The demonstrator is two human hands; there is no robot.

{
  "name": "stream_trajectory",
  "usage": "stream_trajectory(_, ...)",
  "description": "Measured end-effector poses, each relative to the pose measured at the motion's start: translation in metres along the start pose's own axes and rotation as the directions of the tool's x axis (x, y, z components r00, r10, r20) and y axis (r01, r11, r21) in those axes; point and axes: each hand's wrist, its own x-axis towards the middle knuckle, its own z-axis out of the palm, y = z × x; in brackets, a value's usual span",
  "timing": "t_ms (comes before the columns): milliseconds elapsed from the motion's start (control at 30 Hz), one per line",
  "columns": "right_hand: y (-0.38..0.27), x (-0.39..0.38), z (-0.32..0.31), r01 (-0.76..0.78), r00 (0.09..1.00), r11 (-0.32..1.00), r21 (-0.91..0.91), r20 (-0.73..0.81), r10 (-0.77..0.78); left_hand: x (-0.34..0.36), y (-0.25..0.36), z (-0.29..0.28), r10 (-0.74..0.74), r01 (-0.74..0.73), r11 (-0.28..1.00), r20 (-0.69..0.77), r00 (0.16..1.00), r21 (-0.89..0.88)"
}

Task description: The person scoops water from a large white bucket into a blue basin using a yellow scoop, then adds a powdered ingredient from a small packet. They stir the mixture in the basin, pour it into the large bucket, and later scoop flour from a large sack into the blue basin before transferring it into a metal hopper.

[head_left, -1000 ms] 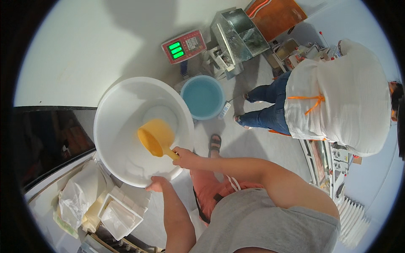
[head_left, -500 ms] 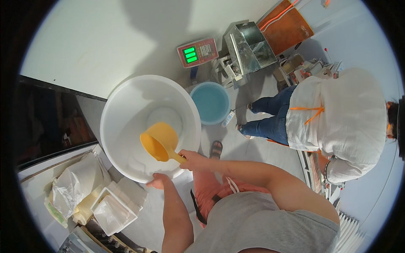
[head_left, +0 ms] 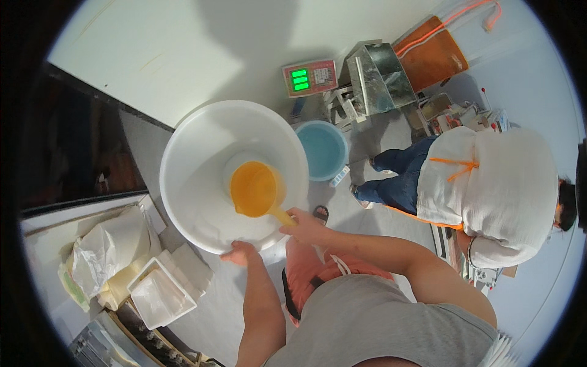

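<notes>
A large round white tub [head_left: 183, 183] stands in front of me. My right hand [head_left: 298, 225] is wrapped round the handle of a yellow plastic water scoop [head_left: 254, 188], held over the middle of the tub with its mouth facing up. Whether liquid is in the scoop I cannot tell. At the tub's near rim my left hand [head_left: 239, 252] grips the edge, its fingers partly hidden. What lies at the tub's bottom is partly covered by the scoop.
A blue basin [head_left: 321, 150] stands right of the tub, below a red scale display [head_left: 310, 78] with green digits. Farther right are a metal hopper [head_left: 380, 79] and a co-worker in white [head_left: 489, 189]. A white bin [head_left: 162, 296] and plastic bags [head_left: 110, 257] lie at lower left.
The scoop has swung from tipped over, mouth toward the lower left, to mouth up, as my right hand turned it. My left hand stays on the rim. The whole view has shifted slightly.
</notes>
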Motion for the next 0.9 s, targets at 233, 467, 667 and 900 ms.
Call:
stream_trajectory(233,-0.038,-0.018,-0.013,-0.041,0.997,0.995,0.095,-0.058,0.046,0.025,-0.024,0.009,-0.008,0.008,0.998,0.006,1.0,-0.059)
stream_trajectory(467,-0.051,-0.039,-0.071,0.177,0.977,0.952,0.25,-0.164,-0.138,-0.005,0.003,-0.023,0.004,0.01,0.996,0.162,0.987,-0.085)
stream_trajectory(667,-0.051,-0.036,-0.125,0.181,0.981,0.936,0.301,-0.127,-0.149,0.013,-0.078,-0.038,-0.023,0.181,0.876,0.337,0.941,-0.447)
stream_trajectory(900,-0.039,-0.017,-0.222,0.149,0.987,0.923,0.355,-0.11,-0.116,-0.127,-0.251,-0.085,-0.205,0.317,0.941,0.539,0.817,-0.123)
